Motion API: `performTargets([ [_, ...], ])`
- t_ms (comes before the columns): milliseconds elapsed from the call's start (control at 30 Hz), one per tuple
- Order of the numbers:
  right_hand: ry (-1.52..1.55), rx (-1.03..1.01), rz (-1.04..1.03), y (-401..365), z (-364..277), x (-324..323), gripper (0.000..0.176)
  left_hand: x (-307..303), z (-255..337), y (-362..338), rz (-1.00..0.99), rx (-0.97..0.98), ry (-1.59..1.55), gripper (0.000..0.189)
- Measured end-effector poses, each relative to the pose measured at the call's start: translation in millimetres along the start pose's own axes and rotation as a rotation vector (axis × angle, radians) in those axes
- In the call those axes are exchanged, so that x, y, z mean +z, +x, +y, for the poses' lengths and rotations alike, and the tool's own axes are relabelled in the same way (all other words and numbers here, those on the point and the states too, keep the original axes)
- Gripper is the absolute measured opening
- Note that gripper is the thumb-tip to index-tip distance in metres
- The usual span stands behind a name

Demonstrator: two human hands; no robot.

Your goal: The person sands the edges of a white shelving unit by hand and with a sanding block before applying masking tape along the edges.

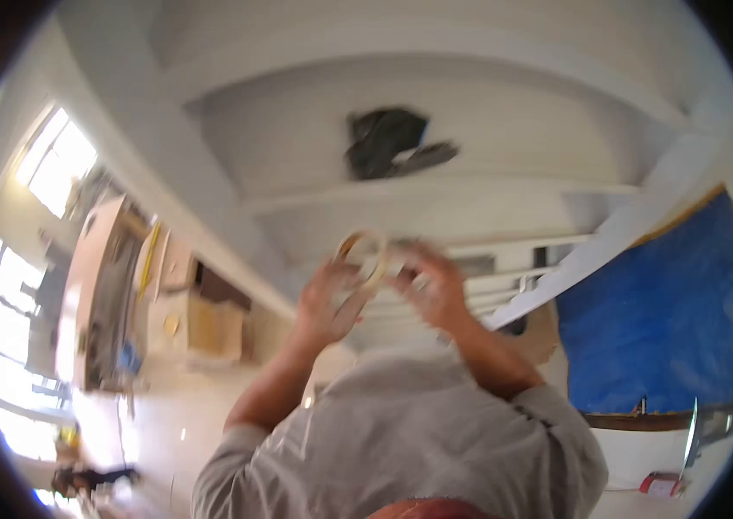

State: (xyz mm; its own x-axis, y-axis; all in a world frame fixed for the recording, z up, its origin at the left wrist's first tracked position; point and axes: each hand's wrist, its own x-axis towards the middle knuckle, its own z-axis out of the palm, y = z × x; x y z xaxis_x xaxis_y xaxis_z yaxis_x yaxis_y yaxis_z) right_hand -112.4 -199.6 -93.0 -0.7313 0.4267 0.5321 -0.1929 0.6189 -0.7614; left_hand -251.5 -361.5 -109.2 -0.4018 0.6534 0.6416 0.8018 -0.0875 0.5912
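A roll of pale tape [380, 261] is held up in front of my chest, its ring facing me at a tilt. My left hand [330, 301] grips it from the lower left, with fingers and thumb around its edge. On the other side, my right hand [432, 285] is closed with its bent fingertips against the roll's right edge. Motion blurs the right fingers, so a loose tape end cannot be made out. Beyond both hands stands a large white cabinet frame [315, 208] with shelves. A crumpled black item [384, 143] lies on one shelf surface.
To the right is a large blue panel [656, 311] with a wooden edge. A red item [662, 484] lies at lower right. Boxes and wooden cabinet pieces [202, 324] stand left, by bright windows [7, 303]. A person [90, 480] appears at lower left.
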Motion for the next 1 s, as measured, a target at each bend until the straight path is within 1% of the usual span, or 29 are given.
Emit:
performTargets([
  [33,-0.001,-0.040,0.033,-2.5,6.8,1.8,0.034,3.3,-2.9,-0.2,0.033,0.095,0.059,0.029],
  [67,-0.098,-0.023,0.018,-4.2,9.9,1.3,0.031,9.0,-6.8,-0.2,0.038,0.087,0.024,0.025],
  [100,-0.137,-0.104,0.091,-6.1,10.7,2.8,0.027,10.7,-4.1,2.2,0.044,0.114,0.011,0.025],
  [167,-0.010,-0.123,0.091,-11.1,22.3,5.7,0.023,11.2,5.7,0.5,0.006,0.004,-0.050,0.023],
  [233,0.010,-0.100,0.107,-13.6,25.8,4.8,0.022,16.9,6.0,-3.8,0.020,-0.008,-0.086,0.024],
  [267,-0.013,-0.107,0.077,-13.3,22.8,0.6,0.027,18.0,3.6,-5.9,0.015,-0.008,-0.088,0.025],
  [367,-0.075,-0.323,0.109,10.1,0.1,-24.5,0.035,13.4,0.7,-5.7,0.036,-0.013,-0.095,0.027],
  [400,-0.243,-0.332,0.140,21.8,-11.1,-37.9,0.044,9.2,0.0,-3.9,0.060,-0.014,-0.106,0.027],
  [433,-0.311,-0.407,0.197,36.6,-23.2,-55.1,0.047,4.5,-0.6,-2.9,0.083,-0.022,-0.113,0.028],
  [533,-0.538,-0.634,0.412,100.7,-89.1,-118.7,0.061,-13.2,-5.9,1.9,0.113,-0.035,-0.087,0.029],
  [567,-0.618,-0.751,0.498,127.7,-111.2,-140.5,0.070,-18.0,-7.1,3.5,0.126,-0.040,-0.091,0.028],
  [600,-0.679,-0.825,0.578,155.0,-136.1,-161.4,0.077,-21.4,-8.8,3.1,0.139,-0.037,-0.059,0.028],
  [667,-0.859,-0.953,0.755,212.6,-187.5,-203.0,0.083,-26.6,-14.6,-4.4,0.174,-0.037,0.011,0.028],
  [733,-1.012,-1.113,1.076,270.6,-237.3,-239.2,0.064,-27.1,-20.2,-18.9,0.169,-0.113,0.016,0.028],
  [767,-1.057,-0.854,1.081,287.9,-263.1,-250.9,0.076,-27.8,-20.5,-25.2,0.176,-0.158,0.019,0.028],
  [800,-1.092,-0.599,1.065,303.1,-285.4,-262.0,0.091,-32.4,-13.4,-29.6,0.149,-0.242,-0.002,0.029],
  [867,-1.231,-0.308,1.090,336.3,-311.6,-283.8,0.092,-38.2,-15.7,-41.3,0.153,-0.258,-0.017,0.031],
  [967,-1.326,-0.253,0.982,344.3,-340.7,-253.4,0.092,-48.5,-17.9,-57.8,0.211,-0.295,0.004,0.032],
  [1000,-1.325,-0.308,0.986,353.5,-345.1,-238.3,0.093,-53.2,-21.0,-63.3,0.236,-0.301,0.014,0.032],
])
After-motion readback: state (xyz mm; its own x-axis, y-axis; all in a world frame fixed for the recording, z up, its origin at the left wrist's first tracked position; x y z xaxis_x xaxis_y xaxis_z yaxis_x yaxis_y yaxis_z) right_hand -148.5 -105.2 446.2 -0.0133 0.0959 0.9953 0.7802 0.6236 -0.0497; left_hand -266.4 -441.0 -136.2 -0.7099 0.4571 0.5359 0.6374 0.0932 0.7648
